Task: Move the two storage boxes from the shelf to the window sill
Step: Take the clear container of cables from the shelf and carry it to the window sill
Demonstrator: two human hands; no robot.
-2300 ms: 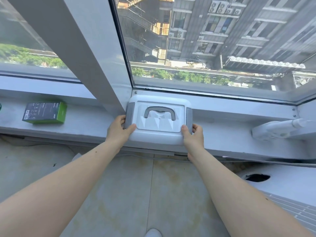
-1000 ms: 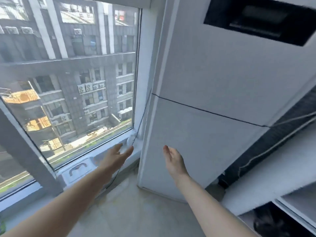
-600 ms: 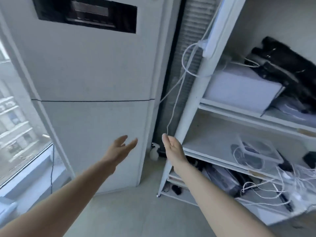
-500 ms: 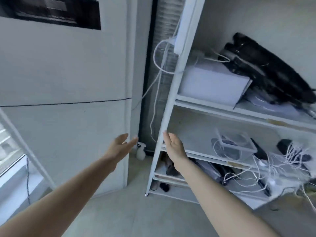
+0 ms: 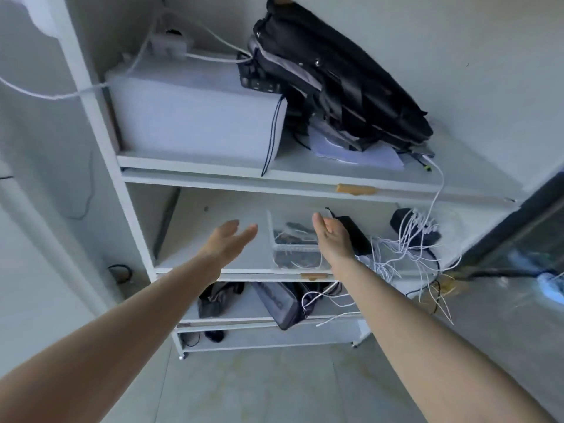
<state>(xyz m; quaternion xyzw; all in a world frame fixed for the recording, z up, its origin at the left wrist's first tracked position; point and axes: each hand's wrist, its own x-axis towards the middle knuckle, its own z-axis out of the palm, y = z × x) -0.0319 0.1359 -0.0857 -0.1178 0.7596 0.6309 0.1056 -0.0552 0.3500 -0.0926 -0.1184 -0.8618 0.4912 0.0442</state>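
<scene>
Storage box (image 5: pixel 297 242) now between empty hands (window gone).

We face a white shelf (image 5: pixel 213 170). Our left hand (image 5: pixel 227 241) and right hand (image 5: pixel 331 238) reach out empty with palms facing each other, either side of a clear storage box (image 5: pixel 294 247) of cables on the middle level. Above sit a white box (image 5: pixel 195 117) and a black bag (image 5: pixel 338 74).
</scene>
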